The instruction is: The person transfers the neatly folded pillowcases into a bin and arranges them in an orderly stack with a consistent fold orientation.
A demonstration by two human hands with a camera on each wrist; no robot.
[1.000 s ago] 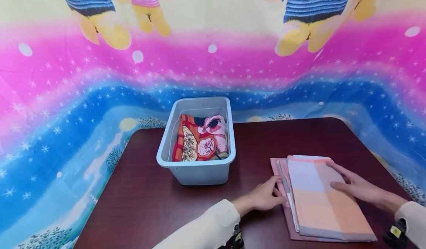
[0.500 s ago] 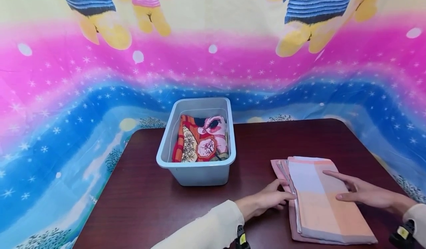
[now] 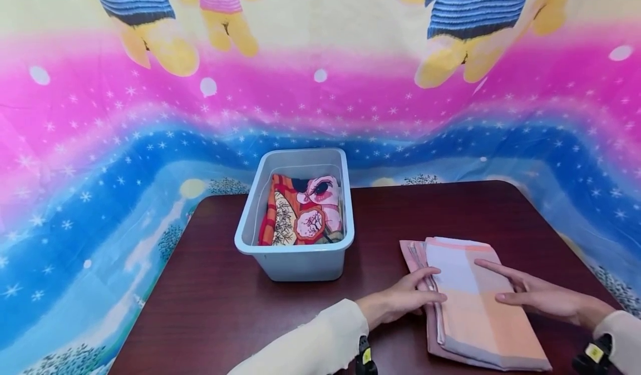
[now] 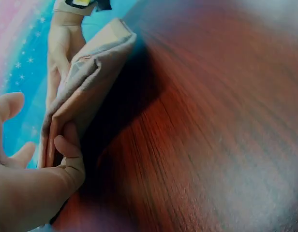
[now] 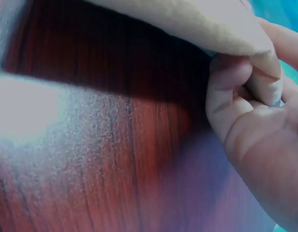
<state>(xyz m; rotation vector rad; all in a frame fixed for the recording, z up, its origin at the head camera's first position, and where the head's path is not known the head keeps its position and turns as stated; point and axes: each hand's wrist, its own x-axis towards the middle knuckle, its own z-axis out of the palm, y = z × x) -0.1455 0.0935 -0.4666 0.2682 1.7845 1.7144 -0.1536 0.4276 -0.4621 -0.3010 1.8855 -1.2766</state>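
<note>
A folded checked cloth (image 3: 466,314) in peach, white and pink lies at the table's right side in the head view. Its layers show as a thick, uneven stack along the left edge. My left hand (image 3: 400,300) grips that edge, thumb and forefinger above, other fingers tucked under; the left wrist view shows these curled fingers (image 4: 69,152) against the cloth's underside. From the opposite side my right hand (image 3: 548,297) holds the cloth, thumb and forefinger over the top. In the right wrist view its lower fingers (image 5: 226,92) curl beneath the cloth (image 5: 207,24), over a dark shadow.
A grey-blue plastic tub (image 3: 302,264) stands left of the cloth, toward the back of the dark wooden table (image 3: 210,291). Inside it lies a folded red, orange and pink patterned cloth (image 3: 310,213). A printed curtain (image 3: 320,108) hangs round the table's back and sides.
My left hand has gone from the loose layers at the left edge to a hold round the whole stack. The cloth and my right hand have shifted slightly left.
</note>
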